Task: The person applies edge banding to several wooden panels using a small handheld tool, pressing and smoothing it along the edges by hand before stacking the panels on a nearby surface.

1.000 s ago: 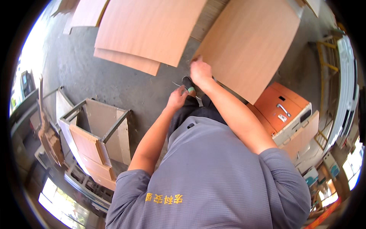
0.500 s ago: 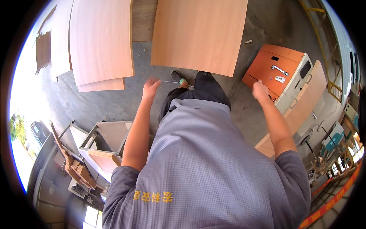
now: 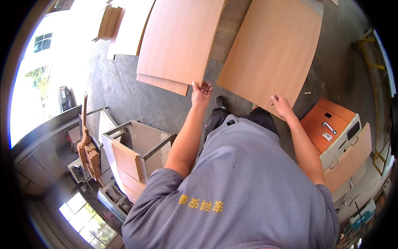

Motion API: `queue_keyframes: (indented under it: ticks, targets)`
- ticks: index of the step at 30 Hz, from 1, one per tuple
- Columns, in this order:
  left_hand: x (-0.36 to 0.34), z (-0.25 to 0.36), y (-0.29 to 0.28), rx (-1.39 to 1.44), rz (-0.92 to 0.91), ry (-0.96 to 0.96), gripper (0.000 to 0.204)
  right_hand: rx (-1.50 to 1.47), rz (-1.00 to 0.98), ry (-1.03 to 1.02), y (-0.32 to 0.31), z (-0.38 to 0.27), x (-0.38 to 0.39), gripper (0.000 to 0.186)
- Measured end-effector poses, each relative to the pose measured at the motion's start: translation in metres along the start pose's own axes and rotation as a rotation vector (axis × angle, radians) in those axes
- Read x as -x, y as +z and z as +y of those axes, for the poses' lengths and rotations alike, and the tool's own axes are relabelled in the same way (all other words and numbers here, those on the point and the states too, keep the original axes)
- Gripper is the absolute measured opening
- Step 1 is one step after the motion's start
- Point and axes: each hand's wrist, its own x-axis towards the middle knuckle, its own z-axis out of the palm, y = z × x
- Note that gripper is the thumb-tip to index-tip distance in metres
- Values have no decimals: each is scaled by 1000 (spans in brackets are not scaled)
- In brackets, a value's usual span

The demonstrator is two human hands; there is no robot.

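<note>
yellow lettering [image 3: 205,205] crosses the grey shirt [image 3: 253,170]; left hand [image 3: 201,96] open at a wood panel [image 3: 180,41], right hand [image 3: 282,107] curled, grip unclear.

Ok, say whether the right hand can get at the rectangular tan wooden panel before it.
Probably yes: the right hand overlaps the near edge of the panel in view; nothing visible blocks it; contact is unclear.

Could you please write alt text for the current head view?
A person's left hand is at the near corner of a tan rectangular wooden panel; the right hand overlaps the near edge of a second wooden panel. An open grey-rimmed beige box stands lower left, an orange and white cabinet right.
</note>
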Motion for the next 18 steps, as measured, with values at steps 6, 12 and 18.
queue_keyframes:
  ticks: [6, 12, 18]
  targets:
    - [4, 19, -33, -736, -301, 74, 18, -356, -125, -41, 144, -120, -87, 43]
    - [35, 94, -56, -1214, -488, 377, 21, -601, 31, 78, 245, -153, -117, 46]
    - [-26, 227, -108, -1557, 42, 1201, 45, -581, 146, 54, 240, -161, -103, 45]
